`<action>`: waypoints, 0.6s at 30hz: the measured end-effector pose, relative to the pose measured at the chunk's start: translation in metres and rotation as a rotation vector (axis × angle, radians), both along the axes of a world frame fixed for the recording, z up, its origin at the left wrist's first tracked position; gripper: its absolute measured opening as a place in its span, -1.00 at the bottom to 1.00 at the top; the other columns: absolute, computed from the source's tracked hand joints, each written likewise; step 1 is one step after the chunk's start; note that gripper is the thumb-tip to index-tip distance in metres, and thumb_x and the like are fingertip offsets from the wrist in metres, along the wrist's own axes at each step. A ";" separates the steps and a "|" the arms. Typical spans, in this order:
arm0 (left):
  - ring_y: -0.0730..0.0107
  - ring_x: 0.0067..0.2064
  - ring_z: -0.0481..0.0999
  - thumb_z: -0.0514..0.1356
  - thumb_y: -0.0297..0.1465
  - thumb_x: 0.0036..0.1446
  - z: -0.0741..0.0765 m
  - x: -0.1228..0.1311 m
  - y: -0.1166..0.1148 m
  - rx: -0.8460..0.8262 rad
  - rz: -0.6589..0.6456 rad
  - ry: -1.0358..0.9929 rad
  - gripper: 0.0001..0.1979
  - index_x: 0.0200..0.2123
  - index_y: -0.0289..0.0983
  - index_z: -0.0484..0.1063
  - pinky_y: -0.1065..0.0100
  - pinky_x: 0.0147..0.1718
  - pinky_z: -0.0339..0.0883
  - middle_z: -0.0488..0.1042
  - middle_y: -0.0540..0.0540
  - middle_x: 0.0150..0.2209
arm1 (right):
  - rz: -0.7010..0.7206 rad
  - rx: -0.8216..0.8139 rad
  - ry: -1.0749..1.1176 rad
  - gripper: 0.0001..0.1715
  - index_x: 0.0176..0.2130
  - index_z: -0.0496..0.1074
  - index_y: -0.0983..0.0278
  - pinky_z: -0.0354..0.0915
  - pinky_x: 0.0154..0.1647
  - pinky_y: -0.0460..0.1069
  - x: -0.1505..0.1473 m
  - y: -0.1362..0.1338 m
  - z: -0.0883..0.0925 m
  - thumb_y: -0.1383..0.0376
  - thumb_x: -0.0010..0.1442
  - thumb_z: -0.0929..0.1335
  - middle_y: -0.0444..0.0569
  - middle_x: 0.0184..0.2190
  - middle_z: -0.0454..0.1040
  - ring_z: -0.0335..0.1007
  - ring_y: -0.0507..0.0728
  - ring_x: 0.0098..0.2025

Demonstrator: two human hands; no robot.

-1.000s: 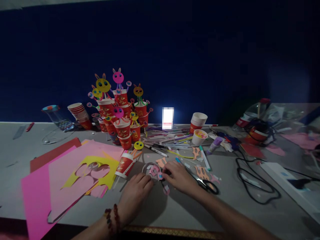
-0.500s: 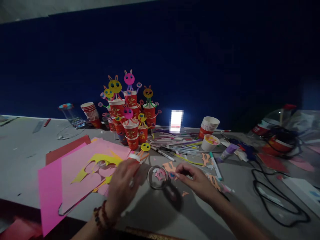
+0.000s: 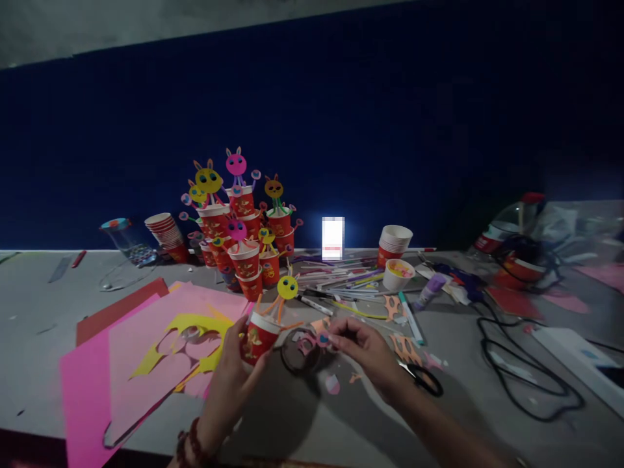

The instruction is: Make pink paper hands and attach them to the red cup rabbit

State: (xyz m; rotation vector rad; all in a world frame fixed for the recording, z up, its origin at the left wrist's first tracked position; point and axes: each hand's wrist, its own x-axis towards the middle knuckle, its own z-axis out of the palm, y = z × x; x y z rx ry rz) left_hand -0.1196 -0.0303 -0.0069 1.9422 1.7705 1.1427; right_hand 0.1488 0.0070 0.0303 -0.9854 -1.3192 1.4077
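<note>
My left hand (image 3: pixel 231 374) is wrapped round a red paper cup (image 3: pixel 262 335) with a white rim, tilted slightly. Out of the cup rise orange pipe cleaners (image 3: pixel 279 311), topped by a round yellow paper face (image 3: pixel 287 286) with blue eyes. Between thumb and fingertips, my right hand (image 3: pixel 365 351) pinches a small pink paper disc (image 3: pixel 322 339) bearing a blue mark. That disc is to the right of the cup, apart from it. Just below and behind it lies a roll of tape (image 3: pixel 285 361) with pink paper scraps inside its ring.
Decorated cups (image 3: pixel 244 260) stand stacked at the back. Pink sheets (image 3: pixel 141 364) lie left. Loose pipe cleaners (image 3: pixel 336 273), a white cup of scraps (image 3: pixel 398 275), a purple glue stick (image 3: pixel 431 290), scissors (image 3: pixel 429 380) and a black cable (image 3: pixel 526 409) are to the right.
My left hand has turned and the cup has come up more upright, showing its red side. The right hand still pinches the disc, now nearer the cup. The view has shifted slightly.
</note>
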 end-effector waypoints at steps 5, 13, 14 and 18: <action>-0.04 0.21 0.33 0.19 -0.22 0.23 0.006 0.035 -0.019 0.157 0.038 0.065 -0.33 0.32 -0.21 0.02 -0.08 0.14 0.32 0.27 -0.30 0.18 | -0.185 -0.006 0.104 -0.68 -0.39 0.49 0.27 0.27 -0.29 -0.03 0.008 -0.012 0.007 0.08 0.05 0.52 -0.14 -0.45 0.44 0.33 0.08 -0.37; -0.04 0.13 0.38 0.23 -0.18 0.17 0.000 0.069 -0.019 0.235 0.076 0.010 -0.33 0.28 -0.21 0.09 -0.02 0.02 0.41 0.29 -0.28 0.11 | -0.366 -0.001 0.286 -0.69 -0.52 0.41 0.25 0.26 -0.31 -0.06 0.006 -0.020 0.009 0.17 0.02 0.53 -0.15 -0.39 0.39 0.26 0.03 -0.41; -0.04 0.13 0.37 0.22 -0.19 0.18 0.000 0.072 -0.019 0.234 0.077 0.006 -0.34 0.27 -0.21 0.09 -0.01 0.02 0.41 0.29 -0.28 0.11 | -0.371 -0.004 0.288 -0.70 -0.53 0.41 0.26 0.26 -0.31 -0.06 0.005 -0.020 0.008 0.18 0.03 0.53 -0.13 -0.36 0.40 0.26 0.03 -0.40; -0.04 0.16 0.33 0.19 -0.21 0.22 0.003 0.080 -0.021 0.206 0.064 -0.024 -0.38 0.27 -0.18 0.07 -0.04 0.06 0.36 0.25 -0.27 0.13 | -0.379 0.002 0.281 -0.73 -0.51 0.44 0.25 0.29 -0.32 -0.07 0.000 -0.019 0.002 0.19 0.07 0.51 -0.09 -0.29 0.43 0.28 0.05 -0.36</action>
